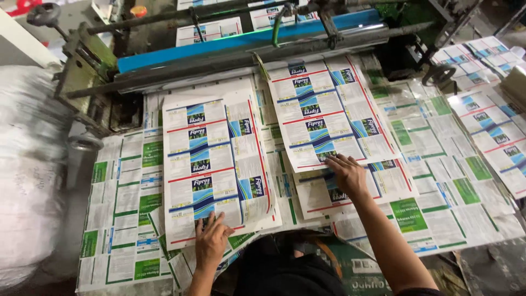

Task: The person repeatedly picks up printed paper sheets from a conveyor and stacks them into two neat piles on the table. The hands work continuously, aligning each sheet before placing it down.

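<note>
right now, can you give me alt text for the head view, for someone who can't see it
A person's left hand presses flat on the near edge of a stack of printed blue-and-white sheets, while the right hand rests on a second stack coming off a machine with a blue roller bar. Green-printed sheets cover the table beneath.

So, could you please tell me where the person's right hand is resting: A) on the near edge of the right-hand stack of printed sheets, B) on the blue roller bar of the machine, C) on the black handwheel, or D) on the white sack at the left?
A: the right hand lies flat on the near edge of the right stack of printed sheets, while the left hand presses the left stack.
</note>
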